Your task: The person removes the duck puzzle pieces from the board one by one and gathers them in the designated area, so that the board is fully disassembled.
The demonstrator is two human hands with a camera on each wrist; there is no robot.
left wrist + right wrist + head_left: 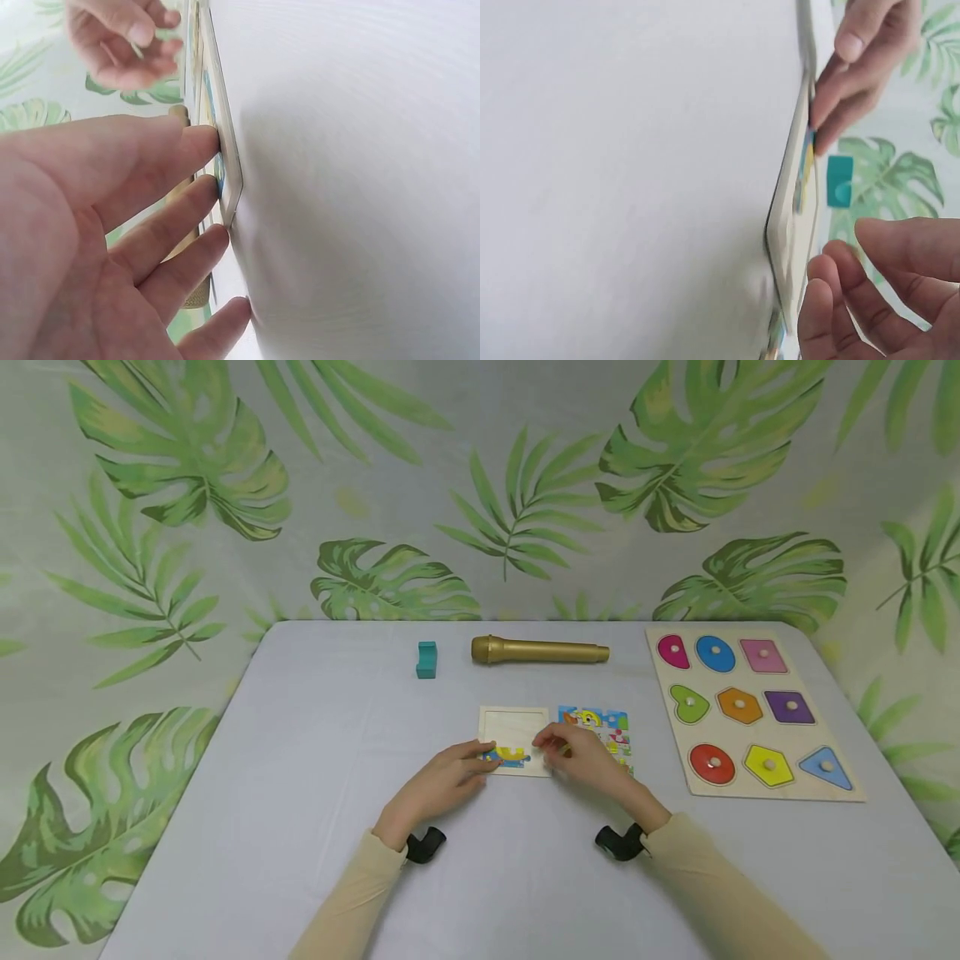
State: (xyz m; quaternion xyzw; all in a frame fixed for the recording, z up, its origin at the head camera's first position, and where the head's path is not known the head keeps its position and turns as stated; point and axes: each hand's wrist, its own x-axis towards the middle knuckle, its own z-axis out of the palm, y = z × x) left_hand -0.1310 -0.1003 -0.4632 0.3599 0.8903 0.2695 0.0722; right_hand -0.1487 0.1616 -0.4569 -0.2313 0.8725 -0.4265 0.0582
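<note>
A small square wooden puzzle tray (pixel 515 722) lies at the middle of the table, with joined yellow and blue puzzle pieces (pixel 512 755) along its lower side. My left hand (pixel 450 774) rests its fairly straight fingertips on the tray's lower left edge and on those pieces. Over the tray's right side, my right hand (pixel 576 758) pinches a small puzzle piece (pixel 137 51) between thumb and fingers, mostly hidden by them. Colourful puzzle pieces (pixel 592 718) lie together right of the tray, partly covered by the right hand.
Behind the tray lie a gold toy microphone (pixel 540 650) and a teal notched block (pixel 427 660). At right is a wooden shape board (pixel 678 752) with knobbed coloured shapes. A leaf-patterned cloth (pixel 517 518) hangs behind the white table (pixel 300 735).
</note>
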